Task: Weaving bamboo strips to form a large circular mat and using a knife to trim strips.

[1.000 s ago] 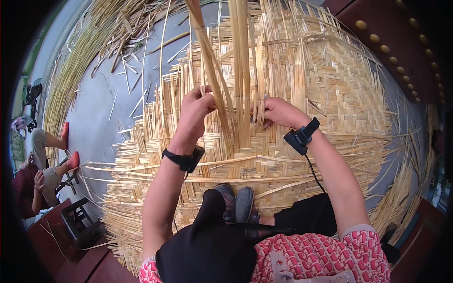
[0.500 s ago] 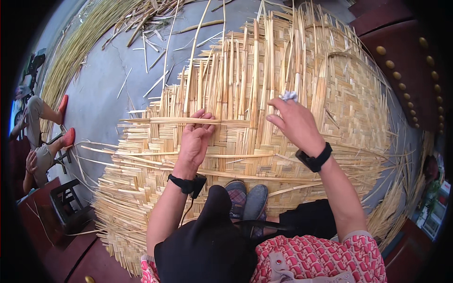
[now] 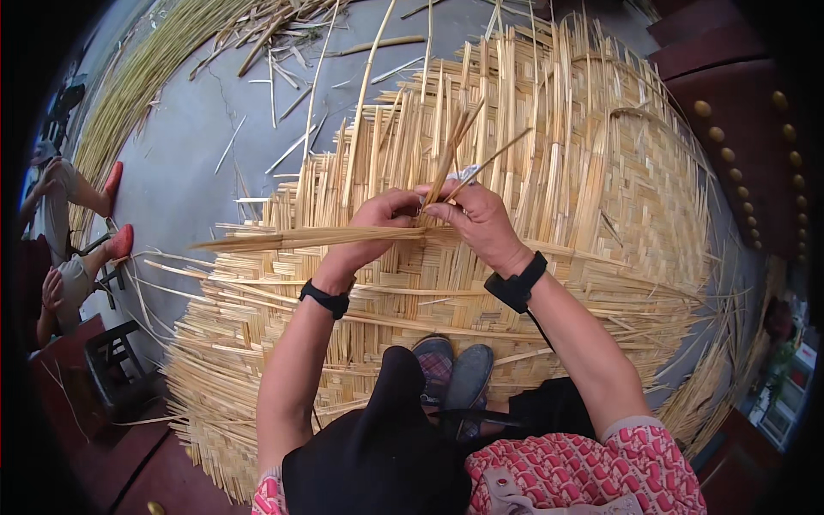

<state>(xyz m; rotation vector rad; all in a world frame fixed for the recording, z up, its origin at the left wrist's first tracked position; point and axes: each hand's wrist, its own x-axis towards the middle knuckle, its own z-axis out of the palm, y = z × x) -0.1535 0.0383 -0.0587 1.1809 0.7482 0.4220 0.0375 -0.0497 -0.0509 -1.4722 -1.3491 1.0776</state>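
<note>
A large mat of flat, straw-coloured reed strips (image 3: 639, 184) spreads under me, woven in a herringbone pattern. At its middle my right hand (image 3: 481, 225) is closed on a few upright reed strips (image 3: 455, 142), whose free ends are raised and fan away from me. A whitish wrap or scrap (image 3: 464, 172) shows at its fingers. Close against it, my left hand (image 3: 375, 230) is closed, thumb and forefinger pinched at the base of the same strips. A flat crosswise strip bundle (image 3: 279, 240) runs under or through the left hand; its exact hold is hidden.
My shoes (image 3: 468, 378) stand on the mat. A long reed pile (image 3: 142, 94) and loose scraps lie on the grey floor (image 3: 193, 129) at the far left. A seated person in red shoes (image 3: 121, 241) is at left, near a dark stool (image 3: 120, 365). A studded dark-red panel (image 3: 738, 137) stands at right.
My right hand has moved left and closed on upright strips, lifting them. My left hand has gone from palm-up with spread fingers to a pinch. The crosswise strips have tilted slightly.
</note>
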